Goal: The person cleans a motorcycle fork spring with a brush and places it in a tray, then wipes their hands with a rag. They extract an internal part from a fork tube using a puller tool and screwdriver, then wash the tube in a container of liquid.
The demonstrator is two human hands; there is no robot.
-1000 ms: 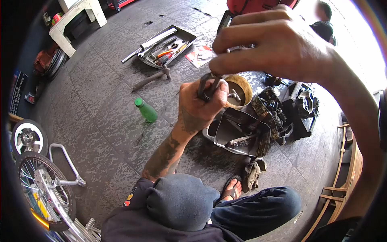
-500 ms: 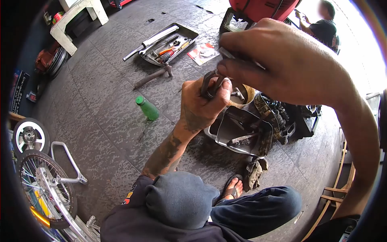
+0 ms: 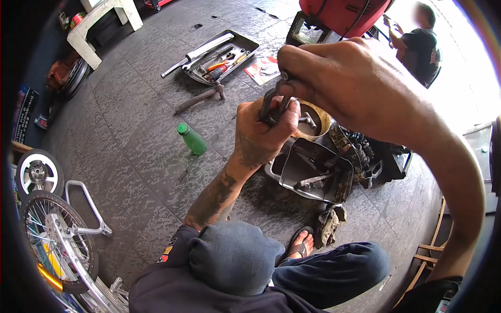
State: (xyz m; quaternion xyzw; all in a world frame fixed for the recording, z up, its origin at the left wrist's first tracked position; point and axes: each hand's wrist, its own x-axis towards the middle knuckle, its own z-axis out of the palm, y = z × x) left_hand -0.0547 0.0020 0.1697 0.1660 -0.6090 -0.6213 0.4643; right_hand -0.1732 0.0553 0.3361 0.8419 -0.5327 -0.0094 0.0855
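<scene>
My left hand (image 3: 263,128), at the end of a tattooed forearm, is closed around a dark metal clamp-like tool (image 3: 271,108). A threaded bolt (image 3: 308,121) sticks out on its right side. Just above, my right hand (image 3: 326,70) is closed with thumb and fingers on a small metal bar (image 3: 285,76), of which only the rounded end shows. The bar sits close to the tool's upper end; my fingers hide whether they touch. Behind the hands stands a round yellowish container (image 3: 322,116).
On the floor are a tool tray (image 3: 250,46), a hammer (image 3: 198,99), a green bottle (image 3: 192,140), a pan with greasy parts (image 3: 292,189), an engine part (image 3: 360,154) and a rag (image 3: 327,227). A person (image 3: 420,49) sits at the upper right. Wheels (image 3: 57,240) lie left.
My right hand first dropped and swung right, showing more of the bar, then turned so that only its end shows. My left hand has shifted slightly right with the tool. The view has shifted a little.
</scene>
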